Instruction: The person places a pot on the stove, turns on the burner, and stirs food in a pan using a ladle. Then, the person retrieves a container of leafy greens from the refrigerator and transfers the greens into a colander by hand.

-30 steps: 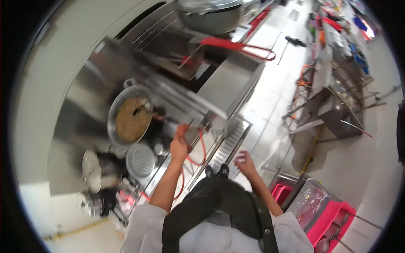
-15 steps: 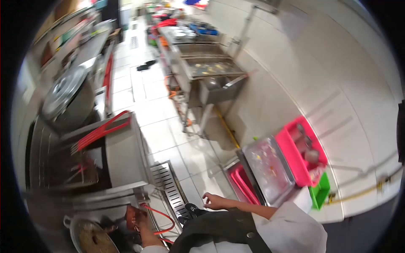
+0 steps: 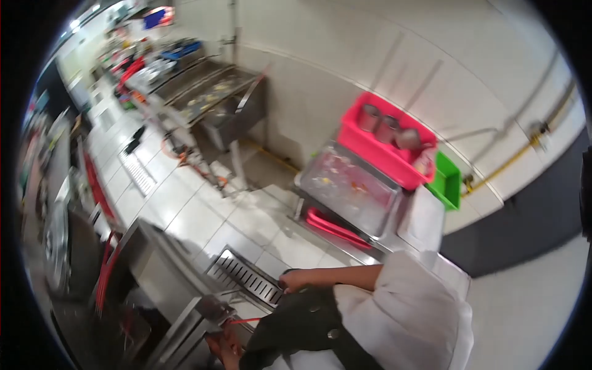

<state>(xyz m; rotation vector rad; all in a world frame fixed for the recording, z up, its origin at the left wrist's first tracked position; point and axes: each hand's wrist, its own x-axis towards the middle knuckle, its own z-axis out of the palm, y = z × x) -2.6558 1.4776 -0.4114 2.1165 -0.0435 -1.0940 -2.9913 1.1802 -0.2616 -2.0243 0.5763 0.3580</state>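
"Looking at the left hand (image 3: 225, 346), what can you tell me?"

"It is low in the view, just beside the edge of the steel desk (image 3: 176, 327). The fingers seem bent, but blur and shadow cover them, so I cannot tell how far open they are or whether they have hold of something."

"And where is the red hose (image 3: 248, 320)?"

"A short piece of it shows near this hand, between the desk and the dark apron (image 3: 295, 327). I cannot tell if they touch."

"How is the right hand (image 3: 293, 281)?"

"It is in front of the body, close to the apron, and the floor grate (image 3: 245, 279) appears just beside it. Its fingers look curled, but I cannot say how tightly, nor if something is inside."

"What else stands around?"

"On the person's right side there is a steel tray (image 3: 370, 216) with small scraps in it. Behind the tray is a pink tub (image 3: 377, 153) which holds grey cups (image 3: 387, 129), and next to the tub is a green box (image 3: 445, 180). On the far left, a large lidded pot (image 3: 77, 253) is near a red utensil (image 3: 106, 274), which is blurred."
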